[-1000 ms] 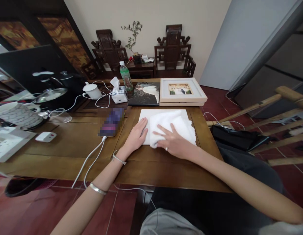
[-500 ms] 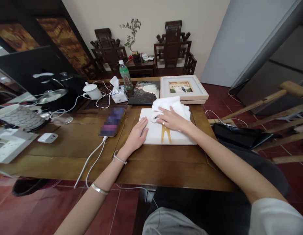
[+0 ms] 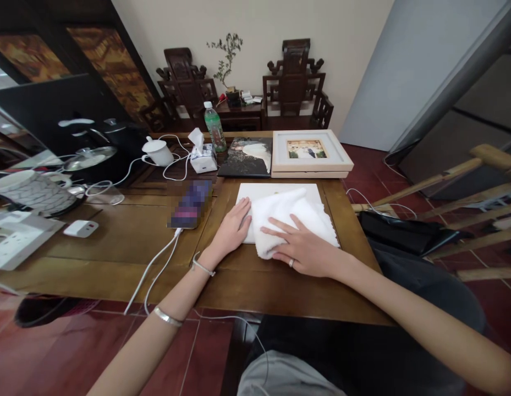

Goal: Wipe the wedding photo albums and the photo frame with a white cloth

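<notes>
Left hand (image 3: 232, 226) flat, right hand (image 3: 305, 248) splayed

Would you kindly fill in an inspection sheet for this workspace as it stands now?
Surface: brown wooden table.
Things in hand: white cloth lies on a white board, overhanging its near edge.
Clutter: phone, tissue box, green bottle, lidded cup and power strip left of the board; framed picture beyond it.
Hands: left hand flat at the board's left edge; right hand spread on the cloth.
Cables: white cable at the phone, running over the table's near edge; others around the cup.
Surroundings: dark wooden chairs and potted plant by the wall.
</notes>
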The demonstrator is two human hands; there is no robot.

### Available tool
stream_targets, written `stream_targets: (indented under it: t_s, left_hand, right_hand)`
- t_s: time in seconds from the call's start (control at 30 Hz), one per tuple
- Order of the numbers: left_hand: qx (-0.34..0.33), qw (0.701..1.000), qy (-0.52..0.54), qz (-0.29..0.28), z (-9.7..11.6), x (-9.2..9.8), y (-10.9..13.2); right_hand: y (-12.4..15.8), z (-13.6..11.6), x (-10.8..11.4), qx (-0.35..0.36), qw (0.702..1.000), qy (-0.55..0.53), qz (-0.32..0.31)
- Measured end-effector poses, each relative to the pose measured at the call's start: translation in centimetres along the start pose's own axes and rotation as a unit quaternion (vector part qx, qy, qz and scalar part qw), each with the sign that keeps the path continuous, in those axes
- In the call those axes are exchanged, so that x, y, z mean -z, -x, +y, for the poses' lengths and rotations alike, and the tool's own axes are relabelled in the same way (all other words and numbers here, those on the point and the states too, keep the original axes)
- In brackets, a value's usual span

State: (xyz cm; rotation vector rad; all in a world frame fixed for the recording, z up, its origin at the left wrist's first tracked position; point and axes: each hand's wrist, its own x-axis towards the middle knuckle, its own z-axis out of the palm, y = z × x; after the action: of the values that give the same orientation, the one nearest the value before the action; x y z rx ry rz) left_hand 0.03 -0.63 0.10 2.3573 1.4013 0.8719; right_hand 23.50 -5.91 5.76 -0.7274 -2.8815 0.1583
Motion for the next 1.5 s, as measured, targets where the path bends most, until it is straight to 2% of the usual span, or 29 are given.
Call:
stream_targets:
  t_s: [0.1, 0.23, 0.33, 0.47, 0.63, 0.73, 0.87, 0.97, 1.13, 1.27, 1.37, 1.5]
  left_hand:
    - [0.003, 1.000, 0.003, 0.001, 0.0, 0.0, 0.0]
    - [0.009, 1.000, 0.006, -0.001, 0.0, 0.1, 0.0]
    - [0.006, 1.000, 0.009, -0.001, 0.0, 0.1, 0.1]
    - [0.002, 1.000, 0.010, 0.002, -0.1, 0.0, 0.1]
    - [-0.003, 1.000, 0.004, 0.001, -0.2, -0.1, 0.0]
    - [-0.007, 1.000, -0.001, -0.002, -0.2, 0.0, 0.0]
    - [0.001, 1.000, -0.001, -0.004, -0.1, 0.1, 0.0]
    - [0.007, 1.000, 0.002, 0.002, 0.0, 0.0, 0.1]
    - [0.012, 1.000, 0.001, 0.001, 0.0, 0.0, 0.1]
    - [0.007, 1.000, 0.006, 0.001, 0.0, 0.1, 0.1]
    - [0.001, 1.000, 0.003, 0.000, -0.1, 0.0, 0.1]
    - [-0.006, 1.000, -0.006, 0.004, -0.2, -0.2, 0.0]
  right_hand:
    - [-0.9, 2.3, 0.0, 0.005, 1.000, -0.015, 0.008]
    - [-3.9, 5.8, 0.1, -0.043, 0.999, -0.010, 0.025]
    - [-5.8, 6.9, -0.1, -0.086, 0.995, 0.012, 0.040]
    - [-5.9, 5.5, -0.7, -0.103, 0.993, 0.044, 0.028]
    - [-2.8, 1.5, -1.2, -0.048, 0.997, 0.056, 0.001]
    - [-1.1, 0.6, -0.6, -0.010, 0.999, 0.029, 0.008]
    - [0.4, 2.2, 0.4, 0.040, 0.999, -0.021, 0.011]
    - [0.6, 3.9, 0.5, 0.009, 1.000, -0.025, 0.013]
    - [-2.1, 6.5, 0.3, -0.022, 0.999, -0.029, -0.001]
    - [-4.9, 7.9, 0.3, -0.055, 0.998, -0.014, 0.014]
    - [-5.2, 7.4, 0.1, -0.066, 0.998, 0.004, 0.021]
    - [-3.0, 4.3, -0.1, -0.027, 0.999, 0.018, 0.002]
